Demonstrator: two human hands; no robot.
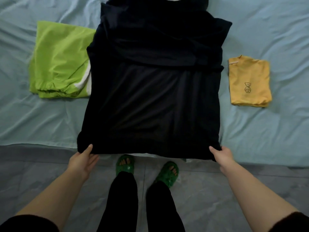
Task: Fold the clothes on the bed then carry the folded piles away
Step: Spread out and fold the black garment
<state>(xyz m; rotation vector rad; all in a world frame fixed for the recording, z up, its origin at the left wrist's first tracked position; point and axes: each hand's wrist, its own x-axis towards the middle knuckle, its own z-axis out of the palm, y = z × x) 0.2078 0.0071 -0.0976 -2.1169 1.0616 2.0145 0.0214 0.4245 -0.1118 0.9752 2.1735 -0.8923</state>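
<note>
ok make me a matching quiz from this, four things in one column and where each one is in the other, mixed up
Things:
1. black garment
2. lime green cloth
3. yellow shirt
4. green sandals

Places:
A. on the floor
B. folded on the bed, right of the black one
C. spread out mid-bed, near corners pinched by the left hand and right hand
D. folded on the bed, left of the black one

Pairs: 1-C, 2-D, 3-B, 4-A
</note>
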